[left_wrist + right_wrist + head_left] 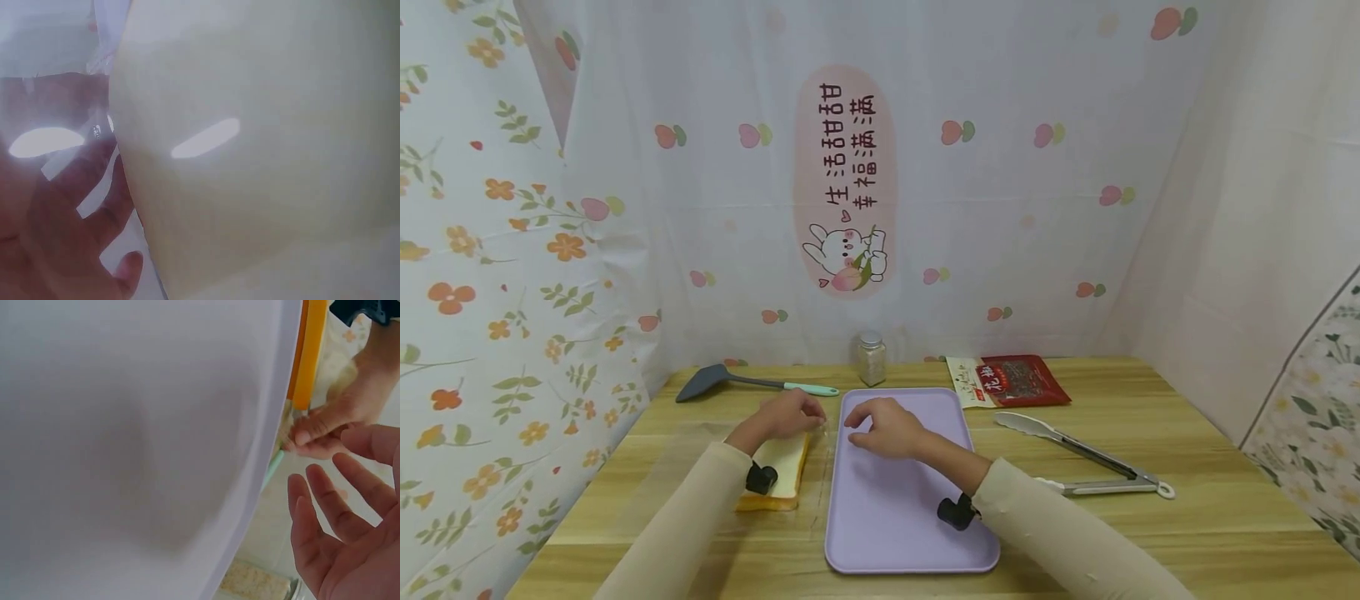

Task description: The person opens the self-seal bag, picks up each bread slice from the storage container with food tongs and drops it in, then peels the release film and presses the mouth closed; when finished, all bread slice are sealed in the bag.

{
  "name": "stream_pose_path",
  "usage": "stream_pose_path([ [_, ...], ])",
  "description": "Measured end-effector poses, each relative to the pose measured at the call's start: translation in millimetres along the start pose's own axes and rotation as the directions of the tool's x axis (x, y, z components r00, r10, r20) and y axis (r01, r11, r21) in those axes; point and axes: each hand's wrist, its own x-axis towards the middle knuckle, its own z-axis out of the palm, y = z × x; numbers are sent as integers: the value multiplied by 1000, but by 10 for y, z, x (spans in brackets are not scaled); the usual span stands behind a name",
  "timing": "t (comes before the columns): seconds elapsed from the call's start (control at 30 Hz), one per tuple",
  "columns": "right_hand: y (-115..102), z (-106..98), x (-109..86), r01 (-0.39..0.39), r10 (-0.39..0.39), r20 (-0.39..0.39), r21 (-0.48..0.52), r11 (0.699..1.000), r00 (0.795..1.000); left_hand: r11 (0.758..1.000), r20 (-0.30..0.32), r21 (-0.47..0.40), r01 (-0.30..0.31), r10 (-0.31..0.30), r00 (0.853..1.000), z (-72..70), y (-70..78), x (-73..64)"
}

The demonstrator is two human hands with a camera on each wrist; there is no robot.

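Observation:
My left hand (786,417) pinches the edge of a clear plastic film (820,492) between thumb and fingers, at the far end of the bread. The film lies over and around the bread slices (787,463), which are pale with an orange-yellow crust. Glare off the film crosses the left wrist view, where fingers (106,212) show beside the broad, pale bread (262,187). My right hand (887,429) hovers above the lilac tray (902,517), its fingers loosely bent and holding nothing. In the right wrist view those fingers (337,512) are spread apart beside the tray's rim.
A grey spatula (707,381) with a mint handle lies at the back left. Behind the tray stands a small glass jar (872,360). A red and white spice packet (1011,380) lies back right, with spread metal tongs (1097,454) in front of it. A printed curtain hangs behind.

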Motion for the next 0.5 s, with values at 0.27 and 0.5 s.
stream_pose_path([
  [0.27, -85, 139, 118, -45, 44, -22, -48, 998, 999, 1000, -36, -20, 5, -5, 999, -8, 6, -79],
  [0.5, -119, 238, 178, -86, 81, -47, -99, 991, 996, 1000, -53, -27, -5, 4, 999, 3, 6, -115],
])
